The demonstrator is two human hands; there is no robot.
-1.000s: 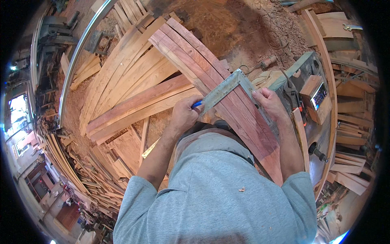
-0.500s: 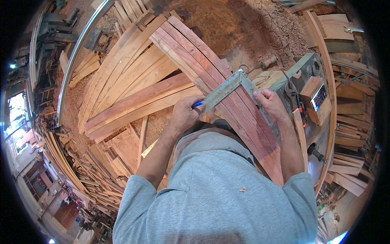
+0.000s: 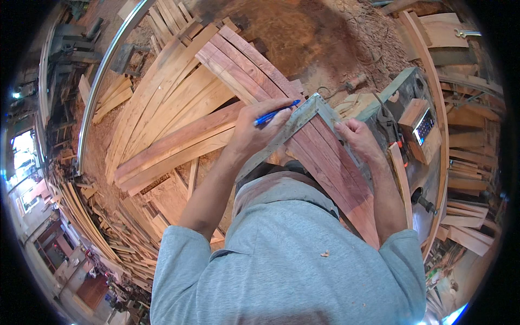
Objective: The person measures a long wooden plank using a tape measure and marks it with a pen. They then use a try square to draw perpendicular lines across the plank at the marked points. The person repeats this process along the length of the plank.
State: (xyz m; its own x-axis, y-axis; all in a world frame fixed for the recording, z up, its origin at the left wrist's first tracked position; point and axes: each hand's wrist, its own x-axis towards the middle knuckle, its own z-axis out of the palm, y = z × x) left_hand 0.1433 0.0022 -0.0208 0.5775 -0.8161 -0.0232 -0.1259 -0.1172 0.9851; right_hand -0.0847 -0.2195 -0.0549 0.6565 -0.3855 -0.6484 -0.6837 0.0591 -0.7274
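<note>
Here's the left hand (image 3: pixel 264 124) clamped around a blue pen (image 3: pixel 265 117) at the metal square (image 3: pixel 306 114), the right hand (image 3: pixel 360 138) gripping that square across reddish boards (image 3: pixel 320 149).

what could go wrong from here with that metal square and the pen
The metal square might slide on the reddish boards if the right hand loosens its grip, skewing any line drawn along it.

The boards lie side by side, so one could shift against the next.

The blue pen in the left hand could wander off the square's edge.
</note>
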